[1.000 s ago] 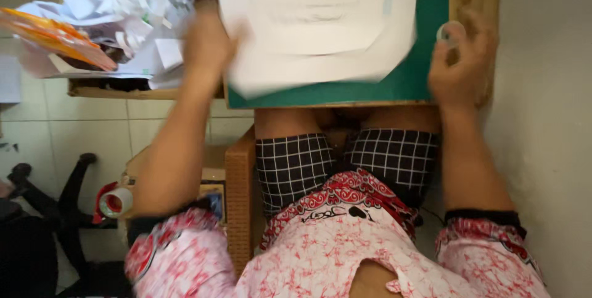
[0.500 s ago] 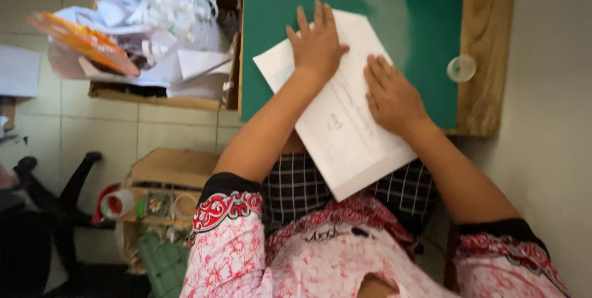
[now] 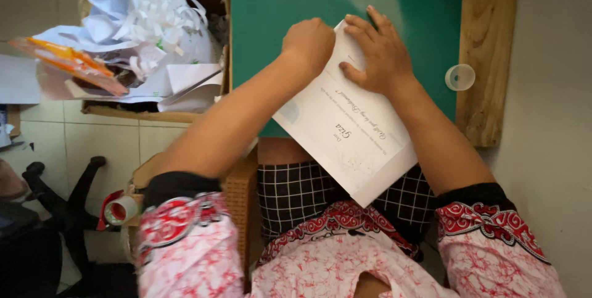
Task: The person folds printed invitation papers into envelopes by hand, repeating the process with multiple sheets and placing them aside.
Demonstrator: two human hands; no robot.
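A white paper sheet (image 3: 345,131) with printed lines lies at a slant on the green cutting mat (image 3: 277,2), and its lower corner hangs over my lap. My left hand (image 3: 308,42) is curled into a fist at the sheet's upper left edge, fingers tucked under so the grip itself is hidden. Right beside it, my right hand (image 3: 379,54) rests flat on the sheet's top, fingers spread. The two hands nearly touch.
The mat lies on a wooden table (image 3: 487,57) carrying a clear tape roll (image 3: 460,77), with a wall to the right. A cardboard box (image 3: 154,113) of crumpled paper scraps stands at left. A red tape dispenser (image 3: 117,208) and a black chair base (image 3: 68,199) are below left.
My left hand went from flat with spread fingers to a fist at the sheet's upper edge. My right hand slid up the sheet to lie beside it. The sheet stays slanted.
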